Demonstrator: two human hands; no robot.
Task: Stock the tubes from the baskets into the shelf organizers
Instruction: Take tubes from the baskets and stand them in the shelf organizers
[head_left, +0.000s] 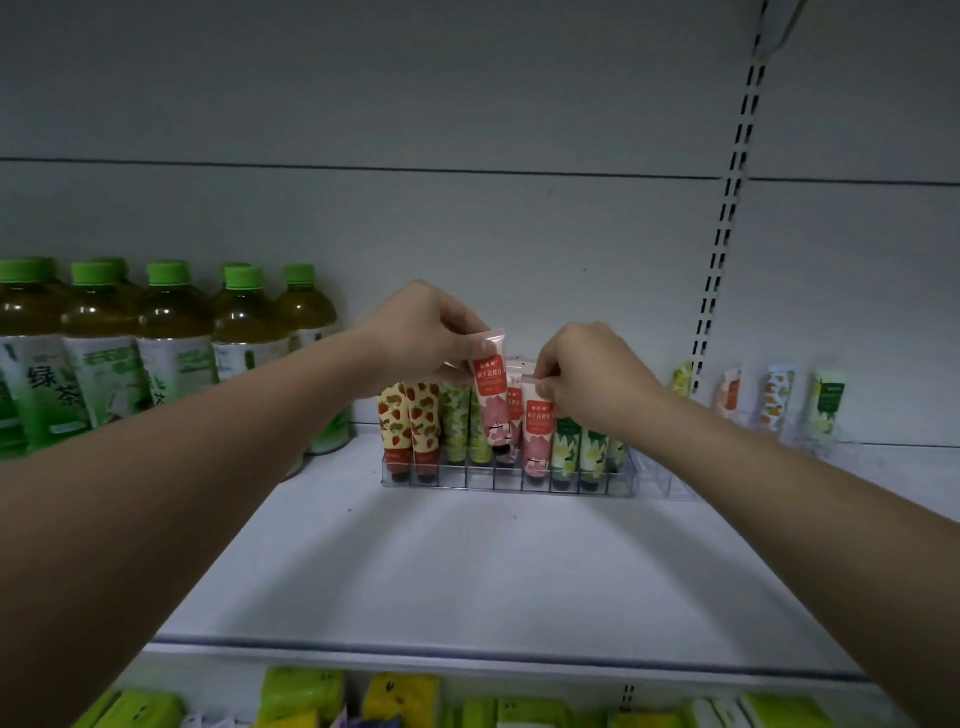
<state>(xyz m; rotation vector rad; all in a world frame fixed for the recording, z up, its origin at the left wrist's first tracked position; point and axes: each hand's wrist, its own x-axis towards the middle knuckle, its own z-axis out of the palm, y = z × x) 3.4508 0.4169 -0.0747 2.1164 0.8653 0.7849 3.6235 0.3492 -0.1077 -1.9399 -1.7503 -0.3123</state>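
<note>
Left fingers: curled, thumb and fingertips pinching the crimped top of a pink flower tube.
Left hand: raised above the organizer's middle, holding that tube upright, cap down, its lower end at a middle slot.
Right fingers: curled close, tips pinching the top edge of a second pink tube.
Right hand: just right of the left hand, apart from it.
Second pink tube: upright in a front slot, cap down.
Clear organizer: on the white shelf, holding strawberry tubes at left, green tubes next, white-flower tubes at right.
Second organizer: far right, with a few assorted tubes.
Green tea bottles: standing in a row at left.
Lower shelf: yellow-green packets.
</note>
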